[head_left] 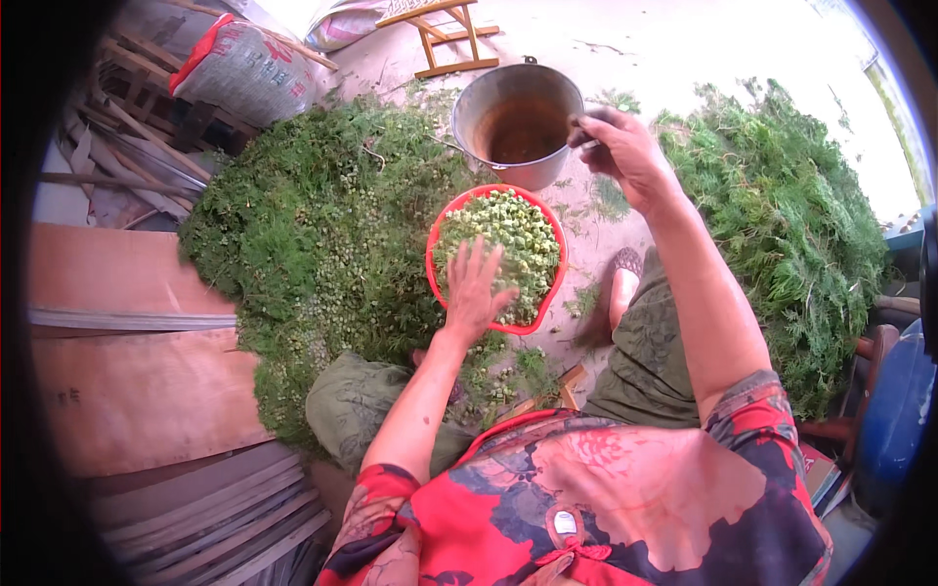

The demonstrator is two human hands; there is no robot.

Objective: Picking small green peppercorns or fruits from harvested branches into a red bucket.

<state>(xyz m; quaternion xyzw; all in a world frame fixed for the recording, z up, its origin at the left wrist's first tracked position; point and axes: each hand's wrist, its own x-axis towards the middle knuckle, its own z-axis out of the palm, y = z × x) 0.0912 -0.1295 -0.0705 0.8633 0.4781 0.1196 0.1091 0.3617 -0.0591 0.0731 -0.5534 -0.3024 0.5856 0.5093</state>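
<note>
A red plastic basin (560,269) between my feet is heaped with small pale-green seed cones (518,230). Over the near left part of the heap is my left hand (473,293), its fingers spread and nothing gripped in them. Whether the fingertips touch the cones I cannot tell. My right hand (625,151) is raised beside the right rim of a metal bucket (518,174). Its dark-stained fingers are curled in against the thumb; anything small between them is hidden. The bucket stands just beyond the basin and shows a rusty brown inside.
Green conifer sprigs mixed with cones (322,215) spread on the left, and another leafy pile (782,234) lies on the right. A stuffed woven sack (249,73) stands at the back left, a wooden stool (454,39) beyond the bucket. Boards (147,391) lie at the left edge.
</note>
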